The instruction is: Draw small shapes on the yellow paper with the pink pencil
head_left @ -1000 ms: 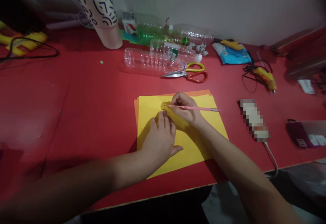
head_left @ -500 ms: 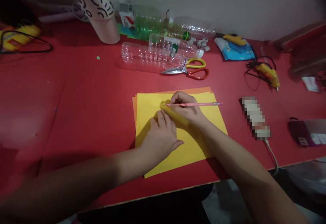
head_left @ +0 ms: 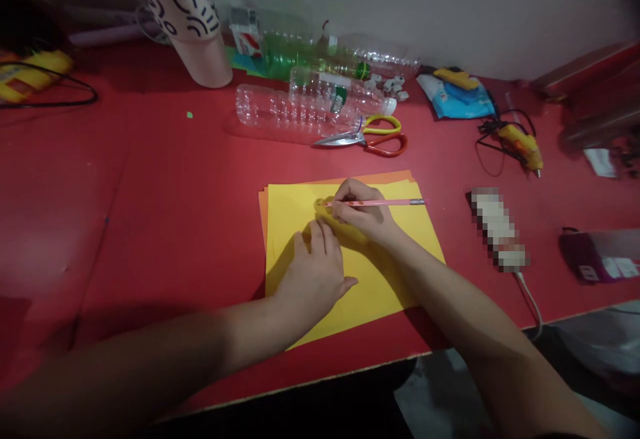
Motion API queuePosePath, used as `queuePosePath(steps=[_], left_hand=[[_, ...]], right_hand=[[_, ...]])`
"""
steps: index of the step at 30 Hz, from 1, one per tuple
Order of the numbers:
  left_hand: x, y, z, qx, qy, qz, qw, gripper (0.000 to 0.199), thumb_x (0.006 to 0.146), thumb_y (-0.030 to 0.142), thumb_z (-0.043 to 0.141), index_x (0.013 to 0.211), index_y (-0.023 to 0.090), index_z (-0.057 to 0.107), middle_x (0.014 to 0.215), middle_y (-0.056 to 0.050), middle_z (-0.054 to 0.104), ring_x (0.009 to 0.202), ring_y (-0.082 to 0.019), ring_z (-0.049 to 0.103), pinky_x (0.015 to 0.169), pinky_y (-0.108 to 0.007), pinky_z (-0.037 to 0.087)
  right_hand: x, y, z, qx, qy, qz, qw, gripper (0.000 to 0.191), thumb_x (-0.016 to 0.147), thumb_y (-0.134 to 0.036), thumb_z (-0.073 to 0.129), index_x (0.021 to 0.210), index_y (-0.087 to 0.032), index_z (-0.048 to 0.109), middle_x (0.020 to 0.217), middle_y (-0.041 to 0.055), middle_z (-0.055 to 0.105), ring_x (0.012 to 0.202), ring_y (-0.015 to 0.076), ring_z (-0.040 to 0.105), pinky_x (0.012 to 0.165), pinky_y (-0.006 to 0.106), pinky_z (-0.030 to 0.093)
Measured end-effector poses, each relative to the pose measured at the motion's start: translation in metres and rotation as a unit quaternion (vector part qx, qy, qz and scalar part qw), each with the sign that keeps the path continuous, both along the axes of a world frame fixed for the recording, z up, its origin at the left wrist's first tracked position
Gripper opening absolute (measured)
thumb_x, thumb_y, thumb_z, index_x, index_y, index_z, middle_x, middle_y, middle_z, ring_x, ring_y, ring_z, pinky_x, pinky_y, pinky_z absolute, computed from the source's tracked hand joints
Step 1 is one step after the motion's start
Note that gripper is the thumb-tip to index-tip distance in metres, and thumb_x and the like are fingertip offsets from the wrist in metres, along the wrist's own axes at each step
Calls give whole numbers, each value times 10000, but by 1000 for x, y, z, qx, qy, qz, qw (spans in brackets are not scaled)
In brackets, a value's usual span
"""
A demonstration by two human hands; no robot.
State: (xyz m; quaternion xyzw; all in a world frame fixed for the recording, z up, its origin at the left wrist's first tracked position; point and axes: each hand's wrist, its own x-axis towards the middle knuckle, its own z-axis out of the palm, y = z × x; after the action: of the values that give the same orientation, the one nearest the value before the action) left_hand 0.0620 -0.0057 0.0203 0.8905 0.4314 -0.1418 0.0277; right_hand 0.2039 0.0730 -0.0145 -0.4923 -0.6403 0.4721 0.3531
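Observation:
My right hand (head_left: 363, 211) is closed around a pink pencil (head_left: 400, 202), whose tip meets the upper middle of a yellow sheet of paper (head_left: 370, 292). The pencil lies at a low slant, its metal-banded end pointing right. Flat on the same sheet rests my left hand (head_left: 316, 262), fingers stretched out just below the pencil tip and thumb pointing right. Orange paper (head_left: 395, 176) peeks out under the yellow sheet along its top and left edges. Any marks close to the tip are too small to make out.
Beyond the paper lie scissors (head_left: 360, 138) and clear plastic bottles (head_left: 280, 106). A white patterned tumbler (head_left: 200, 46) stands at the back left. To the right are a yellow glue gun (head_left: 520, 146), a blue packet (head_left: 457, 98) and a blurred-out device (head_left: 497, 226) with a cable.
The pencil has shifted slightly and its back end reaches less far right. My left hand stays nearly in place on the paper. The whole view has drifted a little.

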Motion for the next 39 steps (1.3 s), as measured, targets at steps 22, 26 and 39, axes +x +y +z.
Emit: queuePosePath(steps=[22,26,39], left_hand=[[-1,3,3,-13,-10,-4,1000,806,970,566,501,1402,-113,465,1398,-380,491,1317,-453,503,989,-510,510],[-1,3,4,-16,-12,-1,1000,788,968,564,507,1401,-93,479,1394,-364,508,1309,-445,512,980,-504,511],[0,3,5,-14,13,-8,1000,818,981,578,460,1421,-111,439,1421,-377,467,1331,-437,496,989,-499,516]], right_hand=[[-1,1,-1,8,-3,-4,1000,139,764,-251,603,688,-222,491,622,-42,518,579,112,437,552,264,344],[-3,1,-1,8,2,-14,1000,143,770,-270,607,694,-225,495,627,-35,535,579,117,459,544,265,366],[-6,1,1,-40,40,-45,997,170,770,-291,619,694,-233,478,552,-46,561,490,114,504,496,260,417]])
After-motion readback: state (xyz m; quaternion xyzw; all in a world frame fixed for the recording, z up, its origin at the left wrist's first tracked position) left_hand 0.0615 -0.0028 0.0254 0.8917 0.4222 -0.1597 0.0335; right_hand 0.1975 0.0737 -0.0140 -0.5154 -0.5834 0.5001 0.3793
